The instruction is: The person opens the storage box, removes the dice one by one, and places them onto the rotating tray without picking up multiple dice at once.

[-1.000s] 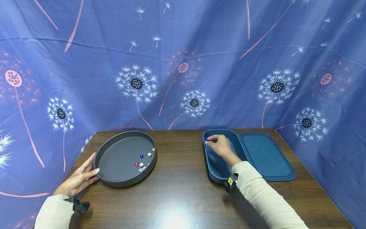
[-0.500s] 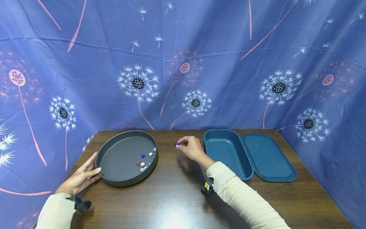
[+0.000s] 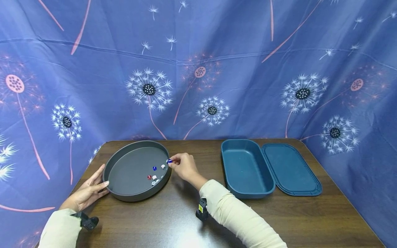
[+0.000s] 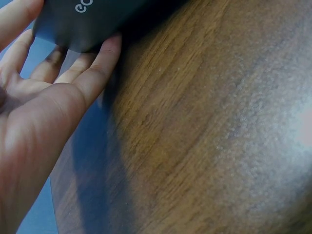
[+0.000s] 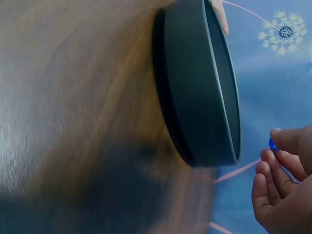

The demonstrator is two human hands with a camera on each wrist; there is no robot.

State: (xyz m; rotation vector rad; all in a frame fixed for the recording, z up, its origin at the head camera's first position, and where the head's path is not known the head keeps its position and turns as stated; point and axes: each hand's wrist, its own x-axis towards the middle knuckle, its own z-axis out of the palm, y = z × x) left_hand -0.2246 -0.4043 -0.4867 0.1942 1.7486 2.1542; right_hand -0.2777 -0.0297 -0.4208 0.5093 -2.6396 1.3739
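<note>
A round, dark grey, high-walled pan [image 3: 130,168] is on the left of the table in the head view. My left hand [image 3: 87,193] grips its near left side, thumb over the rim and fingers against the outer wall. A blue die [image 5: 272,144] is pinched between the thumb and forefinger of my right hand [image 3: 186,167], right at the pan's right rim. Inside the pan, towards its right wall, lie another blue die [image 3: 154,168], a red die [image 3: 149,177] and several white dice [image 3: 163,166]. Lettering shows on the pan's wall [image 4: 83,24] in the left wrist view.
A deep teal box [image 3: 248,194] stands right of centre on the wooden table [image 3: 198,186]. Its flat teal lid [image 3: 291,168] lies just to the right. A blue dandelion-print cloth [image 3: 242,75] hangs behind the table.
My right hand has carried the blue die leftward, from over the teal box to the pan's right rim. My left hand has stayed on the pan.
</note>
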